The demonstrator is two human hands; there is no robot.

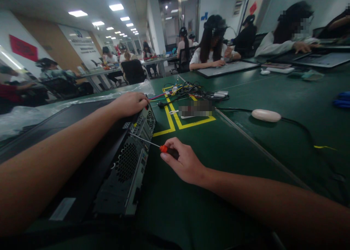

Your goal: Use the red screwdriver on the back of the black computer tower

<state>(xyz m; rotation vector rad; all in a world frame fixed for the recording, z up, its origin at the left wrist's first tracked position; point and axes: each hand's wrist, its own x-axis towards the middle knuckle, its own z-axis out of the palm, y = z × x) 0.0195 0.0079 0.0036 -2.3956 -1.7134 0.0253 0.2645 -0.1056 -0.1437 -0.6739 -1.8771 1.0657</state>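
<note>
A black desktop computer case (pixel 82 124) lies on its side at the left, its rear panel (pixel 127 162) with vents and ports turned to the right. Over the far rear corner of the case my left hand (pixel 129 103) is closed, fingers bent round the edge. A small red spot shows by its thumb, too little to name. My right hand (pixel 186 160) grips a screwdriver (pixel 163 148) with a red and black handle. Its thin shaft points left, the tip at the upper edge of the rear panel; whether it sits in a screw cannot be seen.
Tangled cables (pixel 191 91) lie at the table's middle by yellow tape (pixel 195 124). A pale oval device (pixel 266 115) sits on a black cord. Clear plastic wrap (pixel 16 120) is behind the case. Across the green table (pixel 232 148), a co-worker (pixel 212 46) handles a flat panel (pixel 226 68).
</note>
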